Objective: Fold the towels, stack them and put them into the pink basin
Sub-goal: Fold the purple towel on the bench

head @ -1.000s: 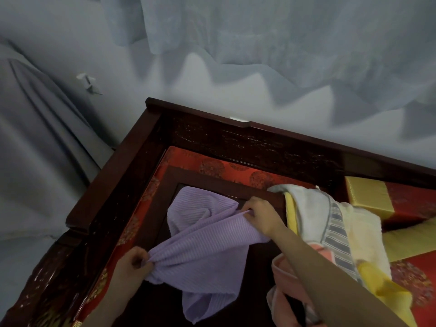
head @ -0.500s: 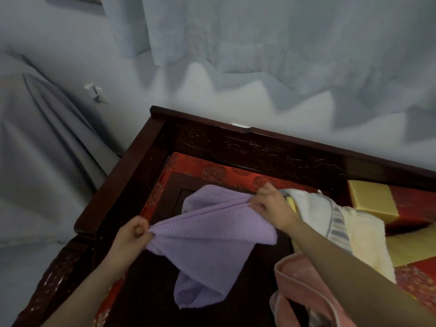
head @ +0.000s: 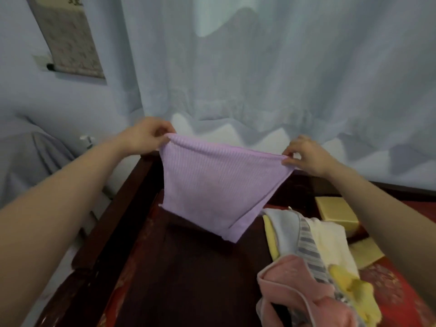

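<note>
A lilac ribbed towel [head: 212,187] hangs stretched in the air above the dark wooden table [head: 188,279]. My left hand [head: 144,136] pinches its upper left corner. My right hand [head: 306,156] pinches the upper right corner. The towel's lower edge dangles just over the tabletop. To the right lies a heap of unfolded towels: a white one [head: 285,227], a grey striped one [head: 309,253], a cream one [head: 330,241], a yellow one [head: 356,296] and a pink one [head: 297,289]. No pink basin shows.
The table sits on a red patterned seat [head: 389,293] inside a dark wooden frame [head: 122,208]. Yellow cushions [head: 335,211] lie at the right. A pale curtain [head: 259,79] hangs behind, and a scroll [head: 68,36] is on the wall at upper left.
Both hands have lifted the lilac towel off the table and pulled apart, so it now hangs spread out. The view has tilted upward.
</note>
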Available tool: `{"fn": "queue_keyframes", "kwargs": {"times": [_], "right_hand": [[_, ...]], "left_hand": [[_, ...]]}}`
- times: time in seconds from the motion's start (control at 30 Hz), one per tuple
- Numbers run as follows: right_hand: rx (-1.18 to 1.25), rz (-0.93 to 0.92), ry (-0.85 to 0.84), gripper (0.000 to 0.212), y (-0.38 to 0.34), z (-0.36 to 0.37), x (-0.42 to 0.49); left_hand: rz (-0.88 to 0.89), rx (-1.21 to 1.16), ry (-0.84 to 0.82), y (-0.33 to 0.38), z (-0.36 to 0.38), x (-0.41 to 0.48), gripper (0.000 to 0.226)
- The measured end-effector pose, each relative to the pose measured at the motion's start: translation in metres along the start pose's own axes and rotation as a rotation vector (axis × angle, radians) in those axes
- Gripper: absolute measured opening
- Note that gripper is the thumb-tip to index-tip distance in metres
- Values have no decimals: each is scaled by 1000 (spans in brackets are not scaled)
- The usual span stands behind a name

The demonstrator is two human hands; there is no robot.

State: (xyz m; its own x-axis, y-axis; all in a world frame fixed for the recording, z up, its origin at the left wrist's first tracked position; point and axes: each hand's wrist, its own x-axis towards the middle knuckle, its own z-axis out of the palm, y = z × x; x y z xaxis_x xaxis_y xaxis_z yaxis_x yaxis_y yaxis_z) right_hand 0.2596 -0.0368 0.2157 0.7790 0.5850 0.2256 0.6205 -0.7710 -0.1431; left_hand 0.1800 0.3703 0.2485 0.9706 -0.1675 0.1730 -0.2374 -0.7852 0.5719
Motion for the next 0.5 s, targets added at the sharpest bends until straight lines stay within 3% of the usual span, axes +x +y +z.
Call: {"fn": "queue_keyframes", "kwargs": {"times": [0.13,0.23,0.33,0.43,0.5], "right_hand": [[12,86,88,7,-1,-15,-6],[217,208,197,9,-15,-20,-10],[432,236,232,7,-36,-13,-8],[603,226,265,10,-61,-7,-1],[709,230,256,12,-77,-4,3]], "left_hand": [[-1,-90,175,29,-16,15,26],[-112,-315,372,45,-15,17,31],[-186,-329,488,64,-2,14,28],[-215,-435,362,84,27,10,30],[-197,-453,175,95,54,6,10]]}}
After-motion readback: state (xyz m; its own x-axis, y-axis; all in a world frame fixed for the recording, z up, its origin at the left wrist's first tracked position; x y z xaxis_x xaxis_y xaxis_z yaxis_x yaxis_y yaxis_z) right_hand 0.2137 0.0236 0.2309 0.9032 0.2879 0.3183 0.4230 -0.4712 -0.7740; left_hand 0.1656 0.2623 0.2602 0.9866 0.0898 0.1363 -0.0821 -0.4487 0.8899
